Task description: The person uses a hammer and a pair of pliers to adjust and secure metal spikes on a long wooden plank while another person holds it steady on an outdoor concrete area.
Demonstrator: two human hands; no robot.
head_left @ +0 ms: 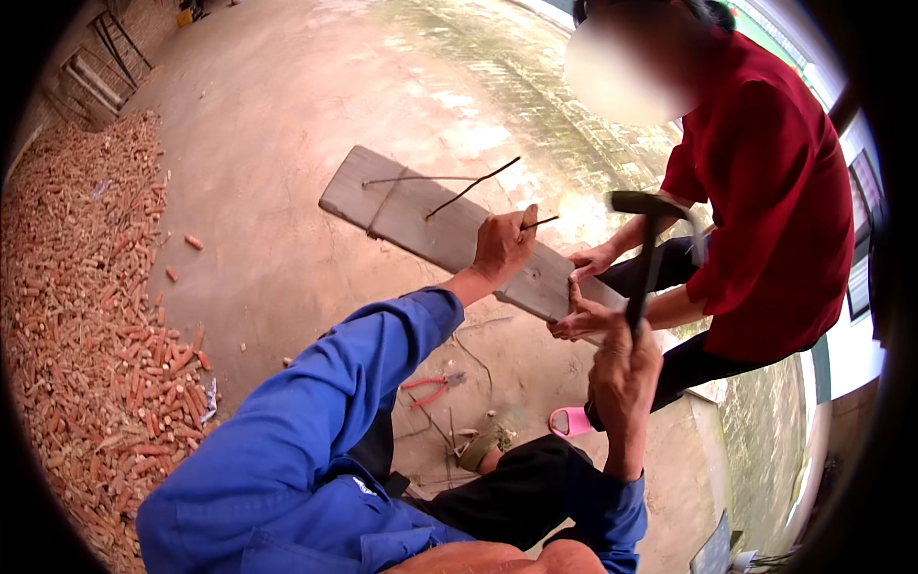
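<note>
A: How are the fingers placed?

B: Left hand [504, 251]: fingers clamped on a short dark rod [546, 222], its lower part hidden within the grip. Right hand [626, 373]: fingers wrapped around the handle of a hammer [647, 253], held head up; the grip covers the handle's lower part.

A: And the board [449, 234]?

B: A long, flat, weathered gray plank, slanting in front of the person. The left hand masks its middle; 2 hands [579, 316] of a co-worker in red cover part of its right end. 1 thin, bent rod [474, 186] rises from its surface. Whether the fine lines farther left are wire or shadow cannot be told.

A: Surroundings?

B: Red-handled pliers [448, 383] on smooth ground; a pile of rough, reddish cobs [86, 316], cut off by the rim.
</note>
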